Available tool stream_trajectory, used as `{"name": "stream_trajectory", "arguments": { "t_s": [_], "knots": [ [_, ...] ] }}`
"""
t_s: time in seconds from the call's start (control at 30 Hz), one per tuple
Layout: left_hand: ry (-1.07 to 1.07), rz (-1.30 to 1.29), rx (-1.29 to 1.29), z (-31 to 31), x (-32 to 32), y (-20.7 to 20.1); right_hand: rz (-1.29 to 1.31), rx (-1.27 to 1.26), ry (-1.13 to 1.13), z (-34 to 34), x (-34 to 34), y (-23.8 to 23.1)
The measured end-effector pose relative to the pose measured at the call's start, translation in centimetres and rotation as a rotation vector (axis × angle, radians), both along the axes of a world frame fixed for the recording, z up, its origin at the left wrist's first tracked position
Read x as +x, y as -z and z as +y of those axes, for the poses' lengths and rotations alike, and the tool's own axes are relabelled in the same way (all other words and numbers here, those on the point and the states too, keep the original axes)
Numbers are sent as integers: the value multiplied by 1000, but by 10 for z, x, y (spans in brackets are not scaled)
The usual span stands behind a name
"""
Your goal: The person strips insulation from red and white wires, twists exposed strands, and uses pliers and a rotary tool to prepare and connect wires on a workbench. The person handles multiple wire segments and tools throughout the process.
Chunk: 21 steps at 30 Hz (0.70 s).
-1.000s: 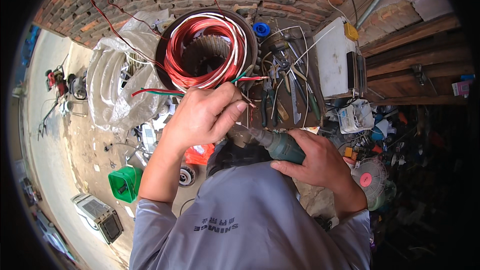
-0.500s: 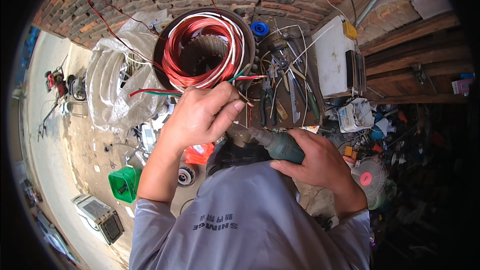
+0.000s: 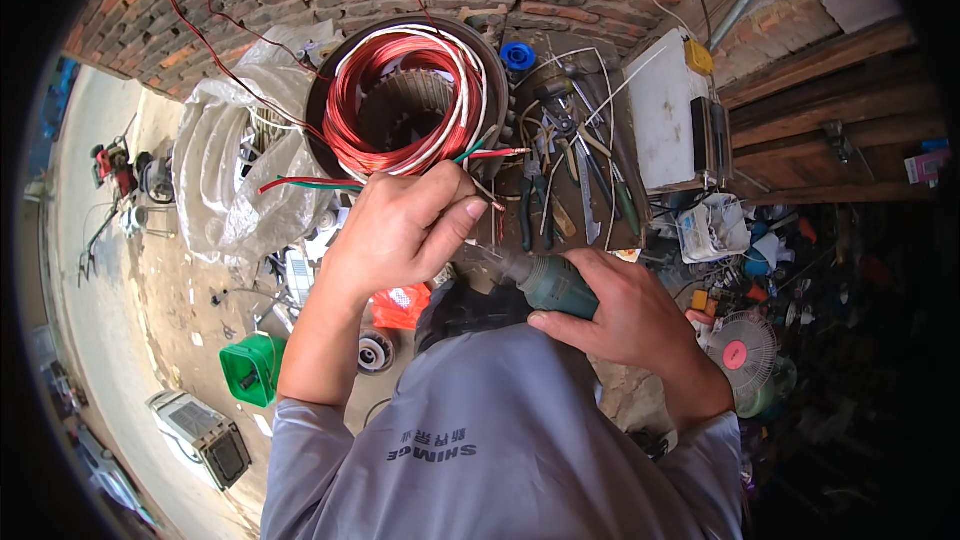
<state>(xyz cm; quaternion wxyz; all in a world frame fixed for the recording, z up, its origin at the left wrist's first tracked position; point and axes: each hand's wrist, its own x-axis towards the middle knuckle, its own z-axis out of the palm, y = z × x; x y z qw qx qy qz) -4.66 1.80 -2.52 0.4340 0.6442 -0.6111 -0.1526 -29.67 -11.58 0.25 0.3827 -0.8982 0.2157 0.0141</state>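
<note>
My left hand (image 3: 405, 230) is closed in a pinch on a wire (image 3: 497, 206), whose reddish bare end sticks out past the thumb. My right hand (image 3: 635, 315) wraps round a dark green handheld power tool (image 3: 560, 287). Its pale nose points left, a thin tip just below the pinched wire; whether they touch I cannot tell. Just beyond my left hand stands a round motor stator (image 3: 320, 105) with red wire windings (image 3: 365, 90) and white leads looped round its top. Red and green leads (image 3: 305, 183) stick out at the near side, partly behind my fingers.
Pliers and other hand tools (image 3: 575, 165) lie on the bench right of the stator, near a blue spool (image 3: 518, 56). A white box (image 3: 670, 120) stands farther right. Clear plastic sheeting (image 3: 225, 150) is at left, a green bucket (image 3: 252, 368) on the ground, a fan (image 3: 742, 352) at lower right.
My right hand has shifted slightly left with the power tool. My left hand stays almost still, pinching the wire.
</note>
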Motion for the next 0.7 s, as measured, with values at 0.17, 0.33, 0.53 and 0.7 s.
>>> {"name": "stream_trajectory", "arguments": {
  "t_s": [0.17,0.33,0.53,0.7],
  "knots": [
    [-5,10,-4,0,-1,1,3,-7,9,0,-7,-2],
    [-6,28,11,-1,-1,0,-14,-11,21,1,-13,-3],
    [-17,29,16,1,-1,2,45,21,6,0,-16,-9],
    [-17,13,43,-1,-3,-2,-39,5,35,1,-24,-1]
  ]
}}
